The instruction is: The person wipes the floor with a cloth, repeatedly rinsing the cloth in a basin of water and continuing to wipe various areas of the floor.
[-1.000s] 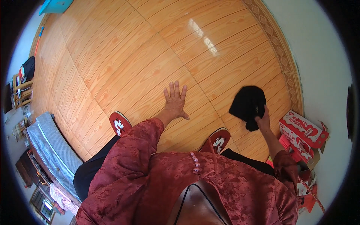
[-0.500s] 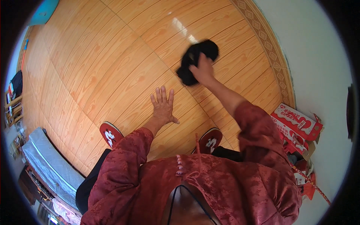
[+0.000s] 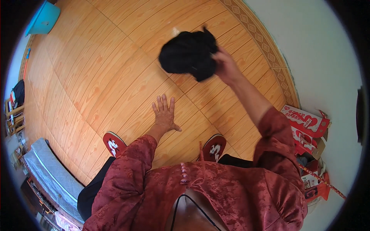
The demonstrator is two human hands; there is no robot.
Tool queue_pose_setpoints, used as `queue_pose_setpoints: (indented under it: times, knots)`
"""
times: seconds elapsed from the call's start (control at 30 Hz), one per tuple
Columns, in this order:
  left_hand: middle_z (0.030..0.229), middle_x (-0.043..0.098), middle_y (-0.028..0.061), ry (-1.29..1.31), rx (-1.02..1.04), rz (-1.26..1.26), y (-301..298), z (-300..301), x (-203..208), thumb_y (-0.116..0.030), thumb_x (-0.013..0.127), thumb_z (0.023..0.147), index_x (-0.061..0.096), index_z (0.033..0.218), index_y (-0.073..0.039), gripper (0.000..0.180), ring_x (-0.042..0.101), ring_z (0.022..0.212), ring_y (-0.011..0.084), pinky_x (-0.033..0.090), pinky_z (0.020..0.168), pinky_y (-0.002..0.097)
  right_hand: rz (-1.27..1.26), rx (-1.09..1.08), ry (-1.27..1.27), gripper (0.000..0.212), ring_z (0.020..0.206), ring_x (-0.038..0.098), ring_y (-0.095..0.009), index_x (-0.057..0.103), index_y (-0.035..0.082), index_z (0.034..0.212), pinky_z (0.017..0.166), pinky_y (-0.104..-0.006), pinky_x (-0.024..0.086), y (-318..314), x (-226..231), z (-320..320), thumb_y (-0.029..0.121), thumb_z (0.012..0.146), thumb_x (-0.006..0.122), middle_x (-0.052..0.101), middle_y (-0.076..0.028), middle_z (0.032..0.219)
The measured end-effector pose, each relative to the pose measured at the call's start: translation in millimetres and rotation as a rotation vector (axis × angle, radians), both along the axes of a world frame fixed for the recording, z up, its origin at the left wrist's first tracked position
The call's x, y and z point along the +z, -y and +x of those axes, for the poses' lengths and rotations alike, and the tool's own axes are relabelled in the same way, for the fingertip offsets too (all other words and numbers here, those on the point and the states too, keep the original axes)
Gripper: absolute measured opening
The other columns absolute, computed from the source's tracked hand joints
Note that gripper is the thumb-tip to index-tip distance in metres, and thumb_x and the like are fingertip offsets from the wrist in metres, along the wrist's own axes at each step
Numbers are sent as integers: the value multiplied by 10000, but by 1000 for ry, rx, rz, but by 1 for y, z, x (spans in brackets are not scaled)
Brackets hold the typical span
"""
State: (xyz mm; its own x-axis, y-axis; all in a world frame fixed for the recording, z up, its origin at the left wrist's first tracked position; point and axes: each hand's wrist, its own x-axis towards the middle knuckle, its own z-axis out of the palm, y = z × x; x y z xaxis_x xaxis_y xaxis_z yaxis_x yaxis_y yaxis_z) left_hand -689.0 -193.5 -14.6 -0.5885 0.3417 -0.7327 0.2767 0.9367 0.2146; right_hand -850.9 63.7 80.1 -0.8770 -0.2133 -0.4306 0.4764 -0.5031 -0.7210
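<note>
My right hand grips a bunched black cloth by its right edge, with fingers partly hidden behind it. The cloth appears raised off the wood-patterned floor, since a soft shadow lies below it. Whether it is a rag or a garment I cannot tell. My left hand is empty, its fingers spread apart, held over the floor between my feet and the cloth. Red slippers with a white pattern are on my feet, the left slipper and the right slipper.
Red and white cartons stand against the white wall at right. A patterned border follows the wall's foot. A blue basin is at far left, and a long seat with a grey-blue cover is at lower left.
My right hand has lifted the black cloth and turned it over to the left, now holding its right edge. My left hand has hardly moved.
</note>
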Motion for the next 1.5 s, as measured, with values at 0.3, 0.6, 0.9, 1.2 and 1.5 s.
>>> queue_pose_setpoints:
  times: [0.3, 0.6, 0.9, 1.2, 1.5]
  knots:
    - [1525, -142, 381, 20, -25, -13, -3, -3, 4, -713, 797, 534, -127, 1512, 8, 1527, -193, 1386, 572, -59, 1061, 724, 1184, 126, 157, 699, 1101, 559, -298, 390, 11, 1411, 931, -370, 482, -196, -84, 204, 107, 762, 632, 539, -172, 1260]
    - [1519, -158, 384, 44, -4, -20, -3, -4, 0, -726, 786, 529, -131, 1511, 9, 1531, -200, 1381, 575, -65, 1061, 724, 1528, 130, -105, 755, 1215, 456, -454, 342, 36, 1407, 1024, -472, 403, -69, -111, 116, 217, 751, 669, 445, -288, 1312]
    - [1533, -138, 368, 25, -11, -56, -9, -4, 3, -712, 799, 506, -108, 1524, -23, 1527, -171, 1401, 556, -50, 1082, 707, 726, -82, -116, 725, 1219, 512, -376, 475, 22, 1350, 1013, -397, 430, 99, -123, -48, 138, 681, 728, 536, -244, 1306]
    - [1559, 77, 317, -62, 309, 430, 33, 2, -43, -675, 701, 712, -22, 1531, -20, 1274, 19, 1444, 488, 23, 1092, 698, 43, 285, -197, 531, 1015, 599, -172, 523, -9, 1278, 906, -301, 487, 39, 44, -2, 60, 754, 579, 622, -75, 1119]
    - [1130, 633, 98, 1047, 1597, 1559, -22, -24, 65, -507, 567, 936, 592, 1157, -101, 463, 578, 1068, 208, 464, 936, 364, 154, 680, 31, 542, 1012, 593, -155, 539, 7, 1256, 918, -278, 463, 18, 33, 115, 87, 725, 615, 621, -64, 1133]
